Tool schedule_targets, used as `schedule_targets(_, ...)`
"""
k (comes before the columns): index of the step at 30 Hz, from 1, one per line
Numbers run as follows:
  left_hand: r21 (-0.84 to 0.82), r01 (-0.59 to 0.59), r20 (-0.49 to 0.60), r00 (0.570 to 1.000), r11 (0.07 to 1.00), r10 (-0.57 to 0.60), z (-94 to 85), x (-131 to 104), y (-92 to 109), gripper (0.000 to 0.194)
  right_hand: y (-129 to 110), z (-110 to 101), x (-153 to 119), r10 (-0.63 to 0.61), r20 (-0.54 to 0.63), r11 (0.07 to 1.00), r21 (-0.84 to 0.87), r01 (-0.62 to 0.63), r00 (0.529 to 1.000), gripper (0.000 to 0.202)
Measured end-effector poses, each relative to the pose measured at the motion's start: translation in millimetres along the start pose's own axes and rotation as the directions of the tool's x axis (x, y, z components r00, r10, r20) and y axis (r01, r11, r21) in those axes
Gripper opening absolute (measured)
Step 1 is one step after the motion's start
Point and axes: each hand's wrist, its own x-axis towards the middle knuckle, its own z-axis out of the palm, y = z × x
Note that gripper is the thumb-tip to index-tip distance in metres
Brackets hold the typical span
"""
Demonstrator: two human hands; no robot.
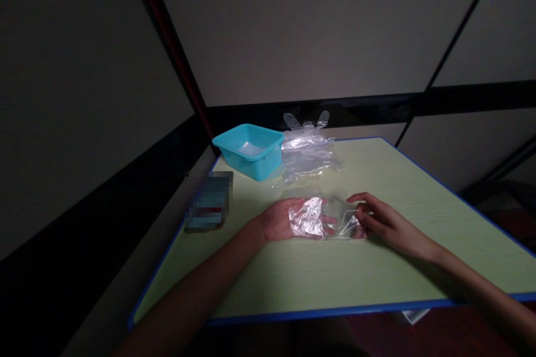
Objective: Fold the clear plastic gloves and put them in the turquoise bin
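Note:
A clear, crinkled plastic glove or bag [307, 218] lies over the palm and fingers of my left hand [285, 220], which is palm up with its fingers spread under the film. At the film's right end, my right hand [377, 217] pinches the plastic between thumb and fingers. Farther back, a pile of clear plastic gloves [310, 153] lies on the table, some glove fingers sticking up at its rear. Left of the pile stands a turquoise basket [262, 167] with something pale inside.
The pale green table [293, 284] has a blue edge. A blurred, pixelated flat object [209, 201] lies at its left side. Light wall panels with dark bands rise behind and to the left. Below the front edge, a white object [414, 316] shows near the floor.

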Motion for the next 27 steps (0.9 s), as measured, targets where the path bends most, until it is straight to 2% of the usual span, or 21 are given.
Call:
schedule_targets(6,-0.028,-0.015,-0.01,1.0,0.999,0.015,-7.4,0.0,1.0,0.047,8.7,-0.6,7.4,0.033,-0.022,0.999,-0.028,-0.033,0.999,0.027)
schedule_targets(12,0.062,-0.128,-0.185,0.973,0.99,0.137,-12.2,0.1,5.9,0.031,11.0,2.8,8.1,0.071,-0.064,0.994,0.09,-0.065,0.995,0.038)
schedule_targets(14,0.126,-0.208,-0.247,0.94,0.97,0.234,-10.2,-1.0,7.9,0.029,12.0,3.6,8.8,0.058,-0.08,0.992,0.119,-0.049,0.995,0.04)
schedule_targets(17,0.233,-0.316,-0.342,0.859,0.92,0.382,-6.1,-2.8,10.4,0.031,14.6,4.0,9.9,0.032,-0.109,0.99,0.139,-0.016,0.994,0.042)
schedule_targets(20,0.313,-0.353,-0.43,0.775,0.882,0.463,-4.6,-2.0,11.5,0.04,16.9,4.9,10.1,0.0,-0.139,0.994,0.105,0.015,0.99,0.041)
schedule_targets(24,0.404,-0.38,-0.465,0.698,0.832,0.544,-6.9,2.6,8.8,0.064,17.4,6.6,9.1,-0.07,-0.154,0.996,-0.068,0.06,0.986,0.039)
schedule_targets(27,0.461,-0.407,-0.44,0.667,0.789,0.601,-10.3,5.5,4.9,0.077,16.6,7.3,8.7,-0.117,-0.156,0.969,-0.232,0.078,0.981,0.037)
